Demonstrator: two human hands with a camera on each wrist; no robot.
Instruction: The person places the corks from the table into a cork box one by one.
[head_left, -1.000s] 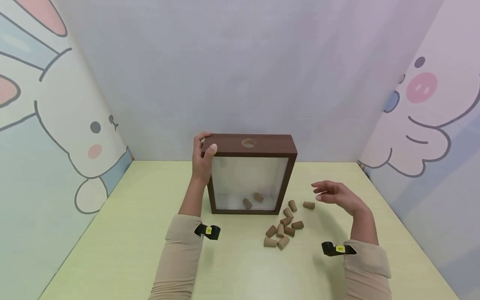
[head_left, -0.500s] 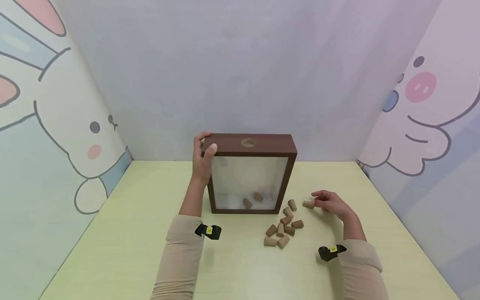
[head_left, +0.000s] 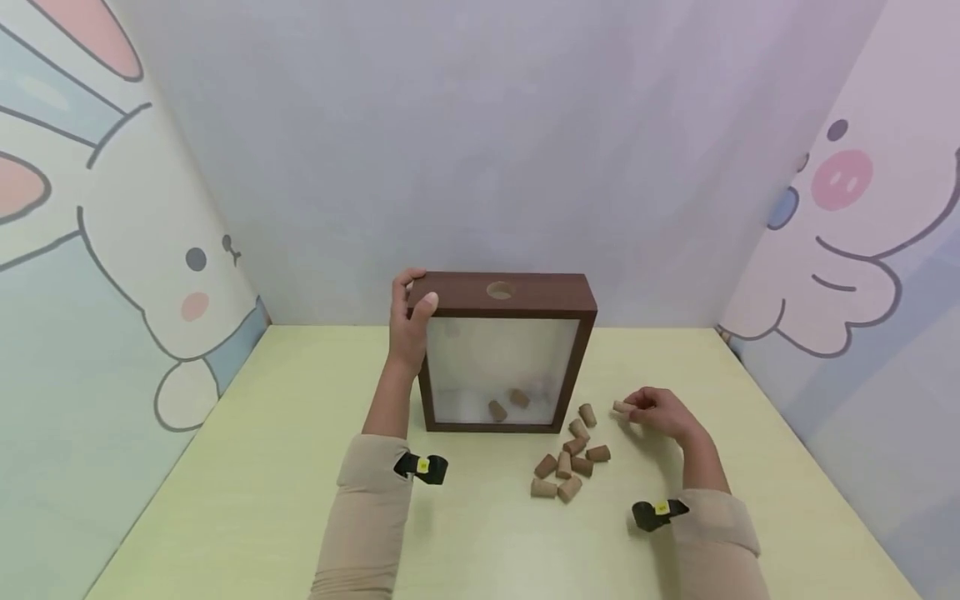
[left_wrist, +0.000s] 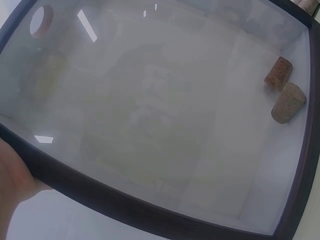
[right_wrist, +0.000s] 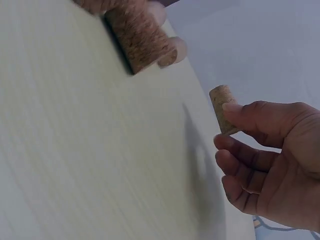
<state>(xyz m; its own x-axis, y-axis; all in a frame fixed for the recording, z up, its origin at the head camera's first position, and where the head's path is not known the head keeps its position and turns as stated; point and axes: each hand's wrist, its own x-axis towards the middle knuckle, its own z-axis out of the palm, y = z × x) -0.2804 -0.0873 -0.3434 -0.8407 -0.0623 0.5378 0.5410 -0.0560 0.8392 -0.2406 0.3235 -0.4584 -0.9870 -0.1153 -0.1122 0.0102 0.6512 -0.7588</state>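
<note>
A dark brown framed box (head_left: 540,293) with a clear front and a round hole in its top stands upright on the table. My left hand (head_left: 408,333) grips its upper left corner, thumb in front and fingers behind. Two corks (left_wrist: 289,103) lie on the floor inside the box. To the right of the box my right hand (head_left: 663,414) pinches a single cork (right_wrist: 222,107) between thumb and fingers, seen clearly in the right wrist view. Several loose corks (head_left: 565,464) lie scattered on the table by the box's lower right corner.
The pale yellow-green table (head_left: 262,500) reaches back to a plain grey wall (head_left: 480,150). Side walls carry a cartoon rabbit (head_left: 172,275) on the left and a cartoon pig (head_left: 855,233) on the right.
My right hand has come down and left to the outlying cork and now pinches it. My left hand keeps its grip on the box. The other corks stay put.
</note>
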